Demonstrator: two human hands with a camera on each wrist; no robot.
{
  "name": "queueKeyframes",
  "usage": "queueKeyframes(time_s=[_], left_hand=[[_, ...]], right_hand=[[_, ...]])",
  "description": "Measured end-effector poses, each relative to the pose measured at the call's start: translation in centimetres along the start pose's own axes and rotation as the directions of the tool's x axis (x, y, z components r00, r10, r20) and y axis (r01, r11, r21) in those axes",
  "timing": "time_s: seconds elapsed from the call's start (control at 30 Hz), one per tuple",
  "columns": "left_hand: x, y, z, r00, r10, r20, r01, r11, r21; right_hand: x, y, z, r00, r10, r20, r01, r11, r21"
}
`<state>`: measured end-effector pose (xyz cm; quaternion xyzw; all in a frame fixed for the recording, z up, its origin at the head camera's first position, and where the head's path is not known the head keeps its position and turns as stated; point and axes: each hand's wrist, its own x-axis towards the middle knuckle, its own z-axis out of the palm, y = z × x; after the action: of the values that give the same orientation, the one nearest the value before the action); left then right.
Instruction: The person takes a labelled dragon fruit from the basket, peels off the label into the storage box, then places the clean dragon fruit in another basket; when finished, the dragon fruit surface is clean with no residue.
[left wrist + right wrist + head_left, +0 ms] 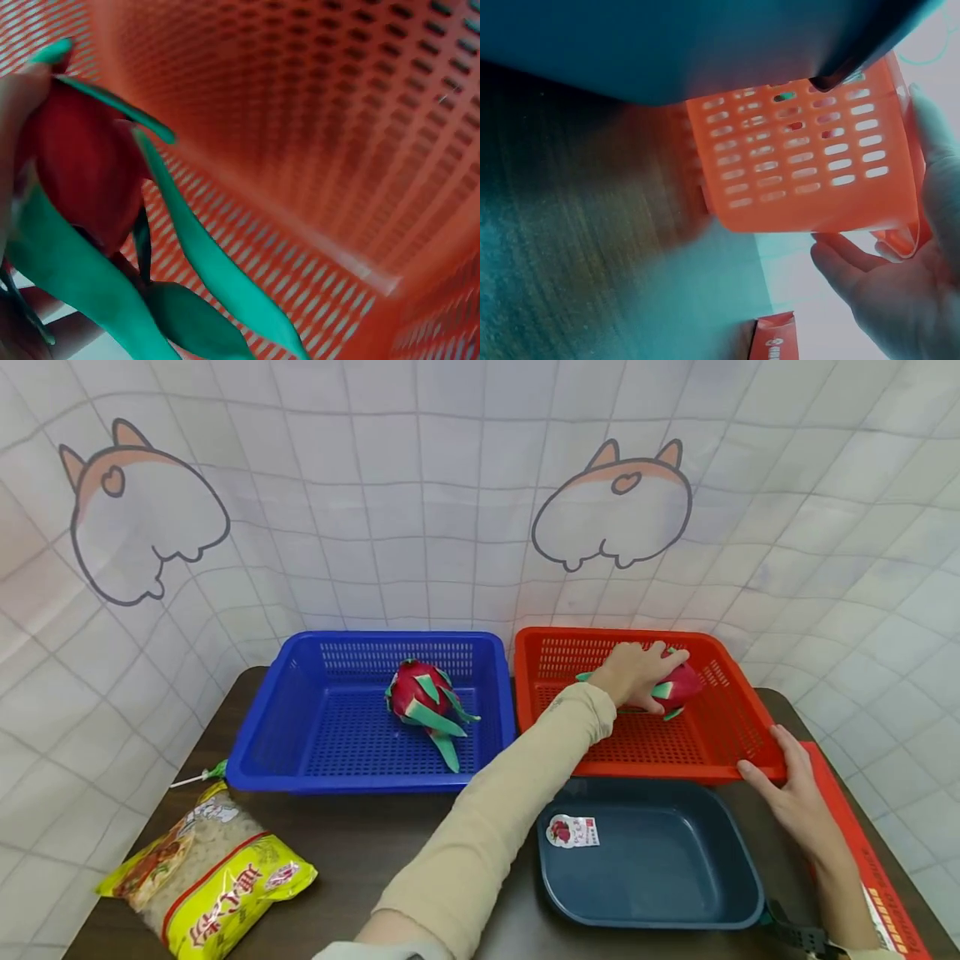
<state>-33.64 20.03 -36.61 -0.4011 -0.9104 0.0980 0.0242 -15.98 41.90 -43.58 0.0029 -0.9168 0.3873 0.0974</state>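
Note:
My left hand (637,672) reaches into the red basket (645,768) and grips a pinkish-red dragon fruit (681,687) with green leaf-like scales. Close up in the left wrist view, fingers lie on both sides of the dragon fruit (90,165), and its long green leaves trail across the basket's slotted wall and floor. At the basket's front right corner, my right hand (802,797) holds the rim between thumb and fingers. The right wrist view shows that hand (900,300) about the basket corner (810,214). Another dragon fruit (423,693) lies in the blue basket (262,768).
A dark blue-grey tray (652,918) with a dragon fruit sticker (572,832) stands in front of the red basket. On the left are a yellow food bag (217,885) and a lollipop (210,774). A long red package (862,852) lies along the right edge.

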Motion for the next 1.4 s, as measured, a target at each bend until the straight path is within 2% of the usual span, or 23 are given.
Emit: queueKeyframes(time_s=[0.1, 0.23, 0.33, 0.5, 0.7, 0.9, 1.0, 1.07, 1.23, 1.3, 1.4], left_hand=[[0.2, 0.5, 1.7, 0.998, -0.057, 0.015, 0.057, 0.998, -0.012], [0.6, 0.9, 3.0, 0.994, -0.103, 0.017, 0.104, 0.991, -0.079], [0.7, 1.4, 3.6, 0.995, -0.096, 0.017, 0.097, 0.988, -0.117], [0.8, 1.9, 3.9, 0.995, -0.085, 0.044, 0.089, 0.989, -0.117], [0.5, 1.3, 3.1, 0.992, -0.071, 0.101, 0.09, 0.975, -0.201], [-0.9, -0.1, 1.4, 0.977, -0.08, 0.195, 0.145, 0.928, -0.344], [-1.4, -0.4, 1.1, 0.971, -0.071, 0.229, 0.156, 0.913, -0.378], [-1.5, -0.5, 1.0, 0.963, -0.08, 0.257, 0.18, 0.901, -0.395], [-1.2, -0.3, 0.7, 0.936, -0.15, 0.318, 0.284, 0.856, -0.431], [-1.1, -0.2, 0.6, 0.934, -0.159, 0.319, 0.296, 0.844, -0.446], [-1.2, 0.2, 0.4, 0.944, -0.141, 0.297, 0.275, 0.835, -0.477]], right_hand=[[-0.6, 0.0, 0.3, 1.0, 0.023, 0.011, -0.023, 1.0, -0.004], [-1.2, 0.1, 0.8, 0.999, 0.034, 0.017, -0.034, 0.999, 0.005], [-1.5, 0.1, 1.1, 0.999, 0.046, 0.016, -0.046, 0.999, 0.0], [-1.5, -0.3, 1.3, 0.998, 0.054, 0.015, -0.054, 0.999, 0.0], [-1.1, -0.7, 1.6, 0.998, 0.066, 0.012, -0.067, 0.997, 0.028], [-0.5, -0.6, 1.3, 0.999, 0.031, -0.015, -0.03, 0.997, 0.067], [-0.4, -0.3, 1.1, 1.0, 0.024, -0.015, -0.023, 0.998, 0.061], [-0.3, -0.1, 1.1, 1.0, 0.018, -0.008, -0.018, 0.998, 0.059], [-0.1, 0.5, 1.0, 1.0, 0.0, -0.013, 0.0, 0.998, 0.062], [0.0, 0.8, 0.9, 1.0, -0.006, -0.021, 0.007, 0.998, 0.063], [-0.1, 1.0, 0.9, 1.0, -0.011, -0.028, 0.013, 0.998, 0.066]])
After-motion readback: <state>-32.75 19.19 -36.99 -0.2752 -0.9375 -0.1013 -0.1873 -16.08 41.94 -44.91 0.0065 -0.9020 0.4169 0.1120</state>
